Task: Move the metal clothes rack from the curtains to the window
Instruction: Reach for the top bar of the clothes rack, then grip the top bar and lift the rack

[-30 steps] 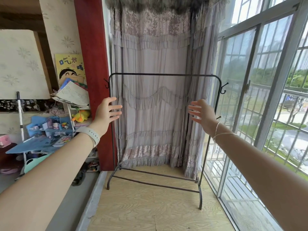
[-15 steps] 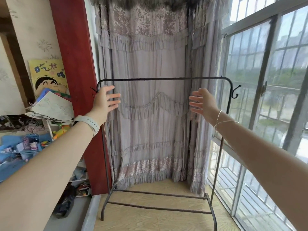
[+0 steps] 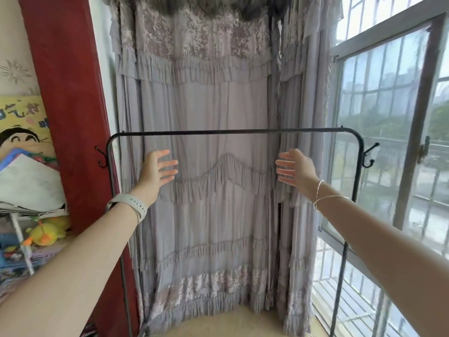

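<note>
A black metal clothes rack (image 3: pixel 230 131) stands upright right in front of the lilac frilled curtains (image 3: pixel 206 93), its top bar level and bare, small hooks at both upper corners. My left hand (image 3: pixel 156 171) and my right hand (image 3: pixel 295 170) are both raised a little below the top bar, inside the frame's two posts, palms facing each other and fingers spread. Neither hand touches the rack. The barred window (image 3: pixel 393 142) fills the right side, just beyond the rack's right post. The rack's feet are cut off at the bottom.
A red pillar (image 3: pixel 68 105) rises just left of the rack's left post. Further left a cluttered shelf (image 3: pixel 26 229) holds papers, a yellow toy and a cartoon poster. A strip of wooden floor (image 3: pixel 243 324) shows under the curtains.
The view has closed in on the rack and tilted up. Both hands have come nearer the top bar and further inside the frame, still spread and holding nothing.
</note>
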A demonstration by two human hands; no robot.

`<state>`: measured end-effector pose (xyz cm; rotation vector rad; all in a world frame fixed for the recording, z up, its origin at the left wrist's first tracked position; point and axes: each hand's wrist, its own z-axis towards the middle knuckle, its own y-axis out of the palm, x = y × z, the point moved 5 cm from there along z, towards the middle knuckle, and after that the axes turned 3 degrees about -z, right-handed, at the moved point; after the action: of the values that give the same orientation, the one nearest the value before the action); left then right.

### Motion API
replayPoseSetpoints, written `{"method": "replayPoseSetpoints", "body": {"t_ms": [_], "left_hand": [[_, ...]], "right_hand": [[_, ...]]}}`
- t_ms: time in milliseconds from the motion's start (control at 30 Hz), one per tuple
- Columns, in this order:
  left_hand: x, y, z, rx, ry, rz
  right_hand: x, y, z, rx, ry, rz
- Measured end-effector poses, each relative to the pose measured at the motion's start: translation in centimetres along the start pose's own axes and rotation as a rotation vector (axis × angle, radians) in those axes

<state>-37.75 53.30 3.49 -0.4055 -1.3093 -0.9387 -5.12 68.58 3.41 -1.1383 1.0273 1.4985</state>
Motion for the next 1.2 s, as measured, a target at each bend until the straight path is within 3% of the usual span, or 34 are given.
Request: {"method": "replayPoseSetpoints", "body": {"t_ms": [333, 700, 767, 867, 933, 1033, 1200], "left_hand": [[0.7, 4.5, 18.1, 0.005, 0.072, -0.02], [-1.2, 5.4, 30.2, -0.086, 0.105, 0.073], [-1.5, 5.7, 31.8, -0.108, 0.146, 0.135], [-1.3, 5.8, 34.3, -0.151, 0.37, 0.437], [-1.2, 6.1, 35.4, -0.169, 0.525, 0.735], [-1.6, 6.8, 36.5, -0.192, 0.625, 1.117], [-3.0, 8.3, 38.2, -0.265, 0.613, 1.327]], "right_hand": [[-3.0, 5.3, 18.0, -0.018, -0.063, 0.02], [-1.9, 13.4, 27.3, 0.015, -0.141, 0.041], [-1.6, 14.4, 28.4, 0.076, -0.271, -0.137], [-2.2, 16.2, 29.8, 0.12, -0.598, -0.863], [-2.1, 16.9, 30.8, 0.076, -0.705, -1.197], [-1.8, 16.5, 32.9, 0.058, -0.634, -1.37], [-0.5, 14.4, 35.6, 0.06, -0.462, -1.39]]}}
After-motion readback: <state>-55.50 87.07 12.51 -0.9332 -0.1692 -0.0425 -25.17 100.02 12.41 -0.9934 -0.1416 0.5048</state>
